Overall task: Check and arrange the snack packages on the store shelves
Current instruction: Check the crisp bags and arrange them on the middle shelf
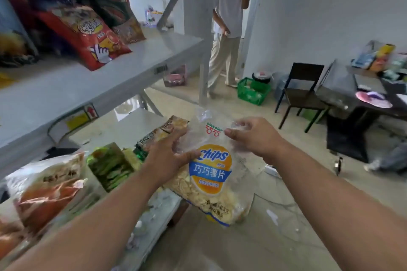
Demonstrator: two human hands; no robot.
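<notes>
Two hands held one clear chip bag in front of the shelves.

Head view: the left hand gripped the bag's left side, thumb across the front near the yellow label, fingers curled behind the plastic. The right hand pinched the bag's upper right corner, thumb and fingers closed on the crinkled film. Both forearms reached forward from the bottom corners, the bag upright between them, just off the front edge of the lower shelf. On that shelf lay one green bag, one orange-and-white bag and one brown bag behind the left hand. One red snack bag leaned on the upper shelf among several blurred others. One person, one green basket and one dark chair stood beyond.
</notes>
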